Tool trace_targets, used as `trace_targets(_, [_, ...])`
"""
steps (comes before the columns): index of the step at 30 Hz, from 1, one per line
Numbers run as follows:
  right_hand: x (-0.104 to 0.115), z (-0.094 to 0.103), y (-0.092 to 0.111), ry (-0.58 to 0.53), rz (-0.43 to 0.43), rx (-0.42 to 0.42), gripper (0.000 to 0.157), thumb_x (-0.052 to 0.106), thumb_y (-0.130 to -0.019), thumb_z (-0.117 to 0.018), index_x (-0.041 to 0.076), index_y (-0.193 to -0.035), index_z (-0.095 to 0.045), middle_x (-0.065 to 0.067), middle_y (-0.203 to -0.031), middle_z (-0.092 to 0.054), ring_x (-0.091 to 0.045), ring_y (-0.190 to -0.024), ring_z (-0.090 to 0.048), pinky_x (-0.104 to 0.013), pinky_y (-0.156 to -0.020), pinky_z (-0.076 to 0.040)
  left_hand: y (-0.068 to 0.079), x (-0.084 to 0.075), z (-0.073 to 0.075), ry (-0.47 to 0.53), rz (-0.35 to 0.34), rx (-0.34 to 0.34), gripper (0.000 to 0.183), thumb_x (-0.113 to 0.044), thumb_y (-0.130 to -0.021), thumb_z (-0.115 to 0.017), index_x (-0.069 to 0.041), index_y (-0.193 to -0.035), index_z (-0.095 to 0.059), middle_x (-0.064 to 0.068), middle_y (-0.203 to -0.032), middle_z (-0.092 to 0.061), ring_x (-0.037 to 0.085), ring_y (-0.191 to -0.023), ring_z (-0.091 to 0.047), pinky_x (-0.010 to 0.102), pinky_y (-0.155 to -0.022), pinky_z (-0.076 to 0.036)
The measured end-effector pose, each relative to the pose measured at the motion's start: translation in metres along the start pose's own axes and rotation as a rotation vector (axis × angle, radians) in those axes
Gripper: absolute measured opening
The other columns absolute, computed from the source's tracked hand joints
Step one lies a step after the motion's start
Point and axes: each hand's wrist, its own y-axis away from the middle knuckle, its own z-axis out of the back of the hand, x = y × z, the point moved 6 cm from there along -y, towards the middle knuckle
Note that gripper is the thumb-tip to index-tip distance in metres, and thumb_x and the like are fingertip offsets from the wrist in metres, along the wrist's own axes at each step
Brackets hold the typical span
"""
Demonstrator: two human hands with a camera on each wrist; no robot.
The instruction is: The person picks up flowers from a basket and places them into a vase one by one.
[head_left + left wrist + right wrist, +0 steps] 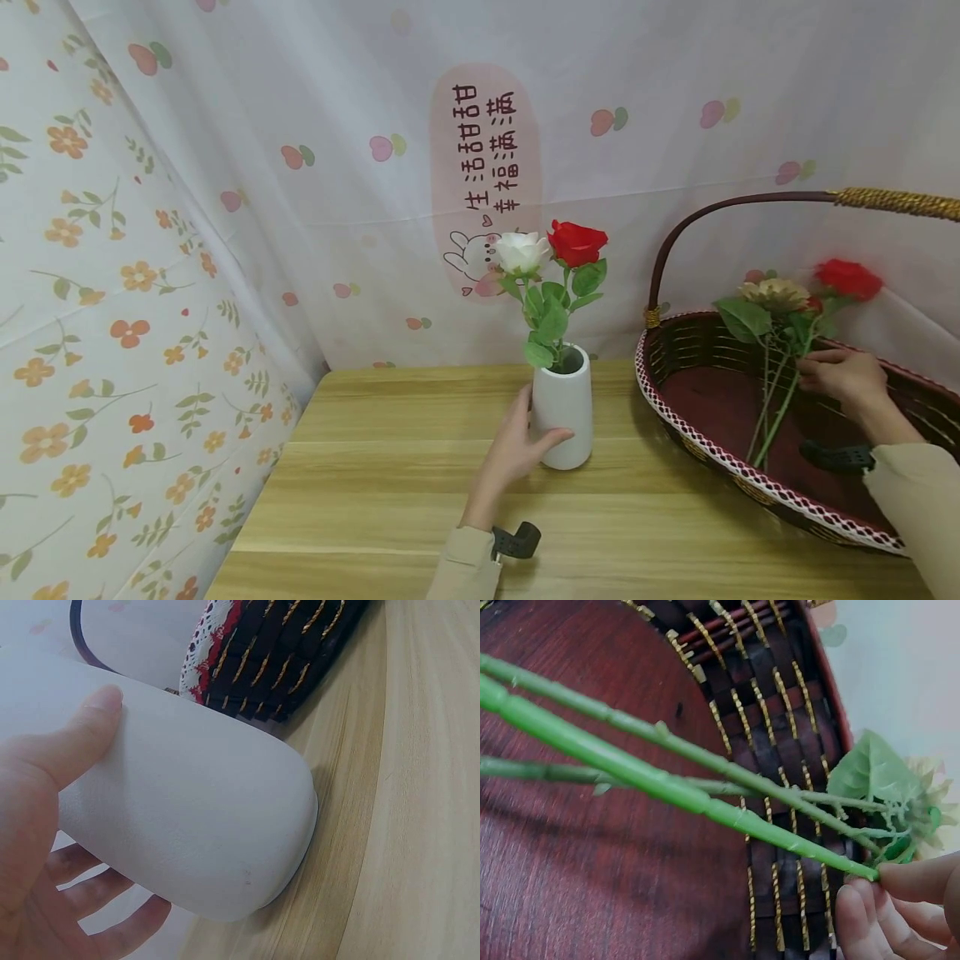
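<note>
A white vase [562, 412] stands upright on the wooden table, holding a white rose [521, 252] and a red rose [577, 242] with green leaves. My left hand [517, 443] grips its side, the thumb [88, 731] across the near face and the fingers [135, 930] around the other side. Over the basket, my right hand [851, 382] pinches a bright green stem [637, 776] between thumb and fingertips, just below the flower heads. A second red rose [849, 279] and a beige flower [776, 294] show above this hand. Two duller stems [622, 720] run beside the bright one.
The dark woven basket [720, 457], with white lace trim, sits at the right of the table [375, 467]. Its tall handle [663, 250] arches over the back. Patterned curtains [360, 200] hang behind and at the left.
</note>
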Motion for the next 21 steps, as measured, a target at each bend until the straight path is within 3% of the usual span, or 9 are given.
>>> trace_targets(3, [0.003, 0.001, 0.001, -0.051, -0.006, 0.015, 0.034, 0.025, -0.09, -0.055, -0.003, -0.109, -0.052, 0.013, -0.063, -0.061, -0.011, -0.061, -0.065, -0.058, -0.084, -0.038, 0.0, 0.0, 0.0, -0.003, 0.003, -0.001, 0.085, -0.055, -0.074, -0.067, -0.024, -0.142, -0.024, -0.006, -0.137, -0.037, 0.01, -0.121, -0.04, 0.034, -0.094, -0.041])
trace_targets(5, [0.008, 0.002, 0.003, -0.065, 0.014, 0.014, 0.031, 0.024, -0.089, -0.055, -0.002, -0.106, -0.052, 0.015, -0.064, -0.059, -0.01, -0.06, -0.065, -0.052, -0.082, -0.044, 0.0, 0.001, -0.001, -0.006, 0.01, 0.0, 0.086, -0.056, -0.074, -0.066, -0.024, -0.142, -0.024, -0.007, -0.137, -0.037, 0.009, -0.121, -0.04, 0.034, -0.094, -0.041])
trace_targets(8, [0.014, 0.003, 0.007, -0.091, 0.051, 0.01, 0.029, 0.021, -0.09, -0.055, -0.003, -0.105, -0.05, 0.017, -0.065, -0.057, -0.01, -0.059, -0.064, -0.036, -0.07, -0.052, 0.0, 0.001, -0.001, -0.007, 0.011, 0.0, 0.086, -0.056, -0.074, -0.066, -0.024, -0.142, -0.024, -0.007, -0.137, -0.037, 0.009, -0.121, -0.04, 0.033, -0.094, -0.041])
trace_targets(11, [0.02, 0.005, 0.01, -0.095, 0.093, -0.007, 0.032, 0.02, -0.091, -0.054, -0.007, -0.107, -0.048, 0.019, -0.067, -0.054, -0.008, -0.058, -0.063, -0.023, -0.054, -0.05, 0.0, 0.001, -0.002, -0.004, 0.015, 0.004, 0.086, -0.056, -0.074, -0.066, -0.025, -0.142, -0.024, -0.007, -0.137, -0.037, 0.009, -0.121, -0.039, 0.033, -0.094, -0.04])
trace_targets(21, [0.04, 0.018, 0.016, -0.212, 0.128, -0.033, 0.027, 0.026, -0.088, -0.06, 0.006, -0.102, -0.048, 0.02, -0.068, -0.058, -0.007, -0.058, -0.063, -0.02, -0.052, -0.05, 0.0, 0.0, -0.001, -0.005, -0.002, -0.003, 0.085, -0.054, -0.075, -0.067, -0.023, -0.142, -0.025, -0.007, -0.137, -0.037, 0.009, -0.12, -0.04, 0.034, -0.094, -0.04])
